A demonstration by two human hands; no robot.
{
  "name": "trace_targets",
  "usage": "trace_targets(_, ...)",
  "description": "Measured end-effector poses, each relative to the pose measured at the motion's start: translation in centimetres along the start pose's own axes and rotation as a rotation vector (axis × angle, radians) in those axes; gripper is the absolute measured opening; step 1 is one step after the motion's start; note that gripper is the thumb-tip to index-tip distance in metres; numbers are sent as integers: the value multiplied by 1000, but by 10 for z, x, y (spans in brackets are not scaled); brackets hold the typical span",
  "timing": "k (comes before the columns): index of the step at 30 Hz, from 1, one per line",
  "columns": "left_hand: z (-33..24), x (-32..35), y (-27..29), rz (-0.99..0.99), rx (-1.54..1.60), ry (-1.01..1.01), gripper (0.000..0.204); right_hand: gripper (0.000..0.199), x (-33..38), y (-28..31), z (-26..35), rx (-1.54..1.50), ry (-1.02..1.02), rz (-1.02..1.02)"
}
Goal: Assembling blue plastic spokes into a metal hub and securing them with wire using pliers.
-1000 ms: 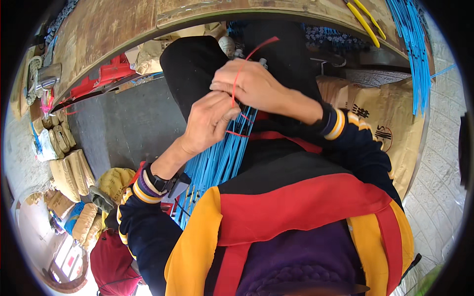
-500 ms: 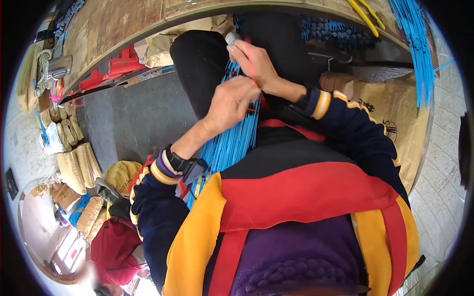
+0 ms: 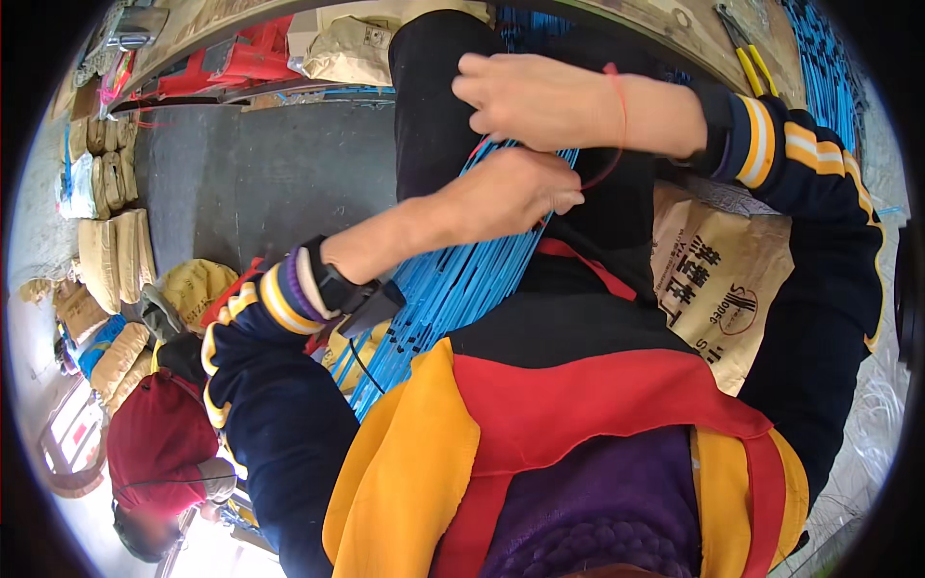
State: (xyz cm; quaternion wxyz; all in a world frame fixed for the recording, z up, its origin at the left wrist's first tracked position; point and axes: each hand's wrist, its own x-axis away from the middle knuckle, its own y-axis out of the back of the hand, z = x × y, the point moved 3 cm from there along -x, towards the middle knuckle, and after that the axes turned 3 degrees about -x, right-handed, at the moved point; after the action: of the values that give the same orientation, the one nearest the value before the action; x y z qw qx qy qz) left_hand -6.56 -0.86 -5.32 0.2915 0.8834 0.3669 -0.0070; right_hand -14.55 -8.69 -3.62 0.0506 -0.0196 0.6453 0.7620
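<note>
A long bundle of thin blue cables [image 3: 462,279] with small black parts lies aslant across my lap. Over its upper part my left hand [image 3: 525,188] is closed in a pinch on a thin red cord [image 3: 623,111]. From there the cord arcs up across my right wrist. Just above the left hand, my right hand [image 3: 525,101] reaches across the cables with curled fingers. A short red strand shows beneath it, but what its fingertips grip is hidden.
A wooden bench [image 3: 665,43] runs along the far side, with yellow-handled pliers [image 3: 752,63] and more blue cables [image 3: 824,77] at right. A brown paper sack [image 3: 718,279] lies right of my lap. Packed sacks [image 3: 116,255] stand left, near a person in dark red [image 3: 159,438].
My right hand has swung across to the left above the cables, its elbow out to the right. The red cord now loops over that wrist. My left hand has moved slightly right.
</note>
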Motion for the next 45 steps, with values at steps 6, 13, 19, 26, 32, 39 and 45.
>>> trace_targets(6, -3, 20, 1, -56, 137, -66, 13, 26, 8, -29, 2, -1371, -479, -137)
trace_targets(13, -1, 26, 5, -225, 120, 139, 17, 30, 15, -51, 20, -1237, -719, -448)
trace_targets(19, 17, 30, 14, -385, 71, 239, 17, 23, 22, -72, 35, -783, -762, -1006)
trace_targets(26, 19, 32, 28, -137, -55, 319, 6, 15, 59, -69, 26, -1636, -699, -929)
trace_targets(32, 8, 30, 43, -104, -449, 12, 9, 11, 78, -28, 53, -836, -610, -720)
trace_targets(39, 25, 26, 39, -74, -223, 150, 3, 13, 68, -25, 40, -625, -471, -761)
trace_targets(45, 52, 14, 56, 410, 584, 931, 13, 15, 73, -26, 48, -858, -492, -788)
